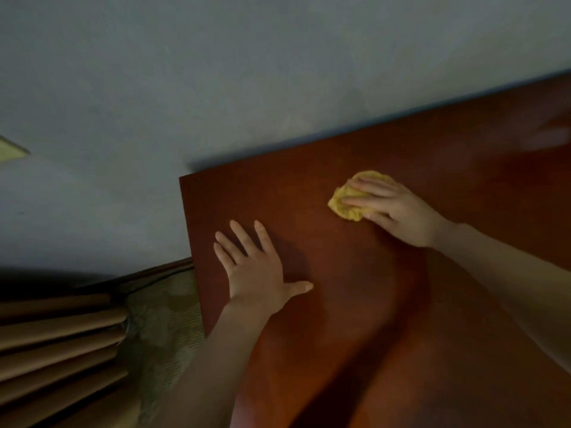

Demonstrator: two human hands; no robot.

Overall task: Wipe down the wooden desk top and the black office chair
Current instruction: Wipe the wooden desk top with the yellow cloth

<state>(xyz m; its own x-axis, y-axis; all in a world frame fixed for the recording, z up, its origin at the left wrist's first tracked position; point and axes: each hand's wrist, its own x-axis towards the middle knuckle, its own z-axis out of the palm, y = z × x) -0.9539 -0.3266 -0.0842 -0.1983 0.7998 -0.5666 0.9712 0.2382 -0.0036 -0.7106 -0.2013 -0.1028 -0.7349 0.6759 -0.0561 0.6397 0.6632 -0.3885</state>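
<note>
**Desk top: cloth under right hand, left hand flat**

Reddish-brown wood fills the lower right of the head view: the desk (355, 168) runs from its left corner near the frame centre out to the right edge, its back edge against a grey-blue wall (216, 72).

A yellow cloth (347, 205) lies crumpled on the desk, toward the back edge and right of the left corner. The right hand (392, 205) rests palm-down on it. The fingers (358, 200) extend over the top of the cloth and press it against the wood; the cloth shows beyond the fingertips and bunches beneath the hand. The thumb is not clearly visible. The grip is a flat press, not a closed fist.

The left hand (256, 270) lies flat on the desk near the left edge, nearer the camera than the cloth. Its fingers are spread and its thumb points right. It holds nothing. The two hands are well apart, with bare wood between them. Both forearms are bare.

Left of the desk, below its edge, a patterned green fabric (160, 319) is visible. Further left hang tan pleated folds (55, 341), possibly a curtain. A pale object (10, 149) sits at the left frame edge on the wall; the blur prevents identification.
</note>
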